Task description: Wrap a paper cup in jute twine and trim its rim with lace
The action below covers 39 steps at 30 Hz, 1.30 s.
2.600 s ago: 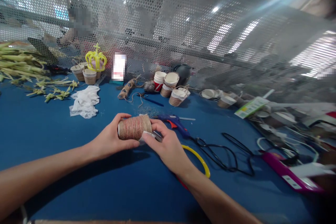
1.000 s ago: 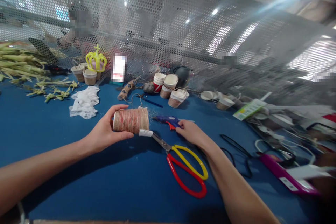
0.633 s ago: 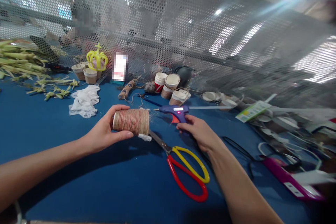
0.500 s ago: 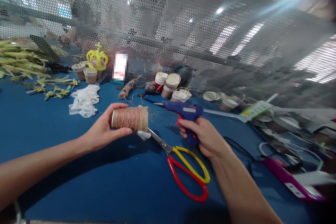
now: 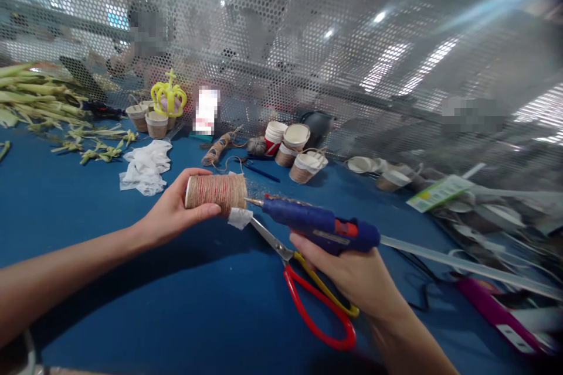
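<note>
My left hand [image 5: 178, 211] is closed around a paper cup wrapped in twine [image 5: 217, 192], held sideways above the blue table. A piece of white lace [image 5: 240, 218] hangs at the cup's right end. In my right hand [image 5: 347, 272] is a blue hot glue gun [image 5: 319, 222], a clear glue stick jutting from its back. The gun's metal nozzle points left, close to the cup's right end; whether it touches cannot be made out. Beneath the gun lie scissors [image 5: 303, 287] with one red and one yellow handle, partly hidden by my right hand.
White lace [image 5: 147, 165] lies crumpled on the left, near green plant strips [image 5: 39, 96]. Along the mesh panel stand a yellow crown [image 5: 169, 98], a lit phone [image 5: 206, 110], a twine bundle [image 5: 217, 149] and several cups [image 5: 295, 143]. A purple power strip [image 5: 492, 310] lies at right.
My right hand has turned the glue gun and brought it lower, with its nozzle now close to the cup's right end. My left hand still holds the cup, almost unmoved.
</note>
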Available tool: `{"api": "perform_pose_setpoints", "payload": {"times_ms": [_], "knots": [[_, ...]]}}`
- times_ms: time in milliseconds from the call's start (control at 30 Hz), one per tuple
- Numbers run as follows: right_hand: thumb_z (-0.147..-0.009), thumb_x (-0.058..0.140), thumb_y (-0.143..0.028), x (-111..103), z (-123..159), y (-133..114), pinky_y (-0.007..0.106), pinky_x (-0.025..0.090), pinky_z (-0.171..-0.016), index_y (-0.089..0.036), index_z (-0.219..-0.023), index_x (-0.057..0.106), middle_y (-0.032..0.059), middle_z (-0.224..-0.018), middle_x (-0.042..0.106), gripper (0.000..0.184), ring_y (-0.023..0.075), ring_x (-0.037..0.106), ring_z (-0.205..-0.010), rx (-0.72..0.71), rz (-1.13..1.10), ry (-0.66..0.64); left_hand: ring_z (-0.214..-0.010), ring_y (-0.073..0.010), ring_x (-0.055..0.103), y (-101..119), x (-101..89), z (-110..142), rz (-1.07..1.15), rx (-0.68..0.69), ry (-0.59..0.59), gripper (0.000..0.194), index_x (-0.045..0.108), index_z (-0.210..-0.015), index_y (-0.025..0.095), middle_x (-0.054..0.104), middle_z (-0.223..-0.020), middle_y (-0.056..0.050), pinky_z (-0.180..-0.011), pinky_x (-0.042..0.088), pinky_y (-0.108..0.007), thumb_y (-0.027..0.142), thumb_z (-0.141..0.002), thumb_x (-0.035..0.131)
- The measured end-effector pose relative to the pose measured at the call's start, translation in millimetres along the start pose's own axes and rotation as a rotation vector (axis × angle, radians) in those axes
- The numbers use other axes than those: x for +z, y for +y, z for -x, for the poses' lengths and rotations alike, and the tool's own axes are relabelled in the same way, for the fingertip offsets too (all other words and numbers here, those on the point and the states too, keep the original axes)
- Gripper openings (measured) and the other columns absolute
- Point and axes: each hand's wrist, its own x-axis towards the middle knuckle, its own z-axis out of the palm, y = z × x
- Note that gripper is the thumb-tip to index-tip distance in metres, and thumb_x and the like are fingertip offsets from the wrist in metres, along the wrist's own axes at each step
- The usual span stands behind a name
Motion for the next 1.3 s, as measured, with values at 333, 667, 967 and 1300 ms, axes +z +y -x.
{"api": "perform_pose_setpoints", "payload": {"times_ms": [333,667,967,1300], "knots": [[-0.067,0.062,-0.032,0.8,-2.4,-7.5,0.031,0.054,-0.058,-0.026,-0.072,0.067,-0.0013,-0.064,0.066,0.009,0.0187,0.062,-0.059,-0.044,-0.014,-0.02,-0.062,-0.0099,0.05,-0.7,-0.7,-0.2,-0.039,0.005,0.023,0.051,0.041,-0.105,0.017,0.052,-0.082,-0.001,-0.051,0.044,-0.021,0.035,-0.066,0.067],[-0.065,0.063,-0.033,-0.8,-0.4,-2.7,0.026,0.048,-0.044,-0.024,-0.055,0.059,-0.0029,-0.046,0.055,0.014,0.0171,0.058,-0.049,0.031,0.018,0.018,-0.062,-0.0106,0.051,0.2,0.0,0.2,-0.032,0.001,0.023,0.05,0.042,-0.103,0.017,0.053,-0.081,-0.001,-0.053,0.043,-0.022,0.035,-0.064,0.067],[-0.065,0.063,-0.035,-1.6,-0.8,-5.9,0.025,0.04,-0.037,-0.025,-0.043,0.048,-0.0041,-0.036,0.042,0.028,0.0158,0.051,-0.043,0.052,-0.032,-0.029,-0.066,-0.0127,0.052,0.0,0.1,0.6,-0.042,0.007,0.008,0.05,0.043,-0.103,0.017,0.054,-0.082,-0.001,-0.058,0.044,-0.024,0.037,-0.064,0.068],[-0.069,0.06,-0.042,-2.4,-3.1,-2.2,0.024,0.038,-0.039,-0.022,-0.042,0.042,-0.005,-0.036,0.041,0.038,0.0089,0.038,-0.034,0.117,-0.028,-0.045,-0.072,-0.0135,0.054,-4.6,-0.1,1.8,0.012,0.048,-0.052,0.05,0.043,-0.103,0.019,0.055,-0.086,-0.002,-0.062,0.047,-0.024,0.032,-0.063,0.07]]}}
